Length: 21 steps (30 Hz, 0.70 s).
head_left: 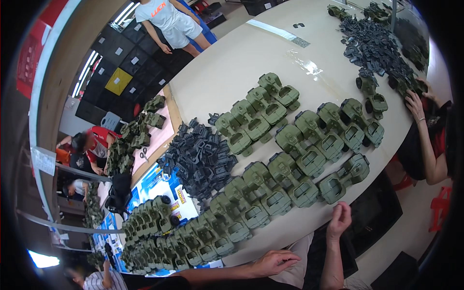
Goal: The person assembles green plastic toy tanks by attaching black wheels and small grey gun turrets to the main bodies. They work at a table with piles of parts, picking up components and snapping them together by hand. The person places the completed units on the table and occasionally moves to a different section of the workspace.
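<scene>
Olive-green plastic stands just beyond the right hand point(339, 221): a toy truck point(333, 187), its bed toward the fingers, at the near edge of the pale table point(208, 72). That hand is raised with fingers curled; whether they pinch anything I cannot tell. The left hand point(276, 262) hangs low over pale trousers point(296, 245), fingers loosely stretched, holding nothing that shows. From the near truck a long row of matching trucks point(285, 181) runs leftward, packed side by side (a few elsewhere show black wheels). Behind the row stand shorter groups of the same kind, and beside them lies a heap of dark grey plastic parts point(203, 159). At the far right, a co-worker's hands point(414, 104) touch another green truck point(400, 84), near a second dark heap point(369, 46).
</scene>
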Tool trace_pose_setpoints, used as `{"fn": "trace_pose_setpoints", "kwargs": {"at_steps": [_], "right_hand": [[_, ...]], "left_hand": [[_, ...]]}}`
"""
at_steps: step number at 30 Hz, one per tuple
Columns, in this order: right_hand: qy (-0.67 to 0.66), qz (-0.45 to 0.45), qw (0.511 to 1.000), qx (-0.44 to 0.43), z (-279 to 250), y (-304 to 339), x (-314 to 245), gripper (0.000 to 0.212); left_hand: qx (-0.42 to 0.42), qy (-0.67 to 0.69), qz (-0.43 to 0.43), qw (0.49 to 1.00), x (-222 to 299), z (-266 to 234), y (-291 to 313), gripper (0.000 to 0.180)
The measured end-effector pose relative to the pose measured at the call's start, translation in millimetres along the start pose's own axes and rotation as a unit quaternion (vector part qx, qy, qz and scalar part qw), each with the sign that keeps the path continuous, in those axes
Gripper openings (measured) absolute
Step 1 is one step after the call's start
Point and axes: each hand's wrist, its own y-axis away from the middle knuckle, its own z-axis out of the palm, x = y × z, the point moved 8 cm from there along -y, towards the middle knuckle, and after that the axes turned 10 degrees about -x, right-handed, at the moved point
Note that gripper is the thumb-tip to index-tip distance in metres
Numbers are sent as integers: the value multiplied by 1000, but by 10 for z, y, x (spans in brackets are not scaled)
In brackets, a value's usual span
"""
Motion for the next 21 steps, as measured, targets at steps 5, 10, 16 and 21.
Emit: {"fn": "trace_pose_setpoints", "kwargs": {"at_steps": [5,10,16,21], "right_hand": [[-8,-3,999,-32,434,156,180,14],[34,-54,998,-8,446,123,-5,30],[217,-50,969,107,331,33,1,38],[173,-21,980,93,331,1,-46,46]], "left_hand": [[-23,8,-38,999,-554,187,459,18],[-93,-30,10,995,-815,518,853,18],[-231,-99,72,965,-723,801,990,18],[-194,-106,126,967,-346,414,532,18]]}}
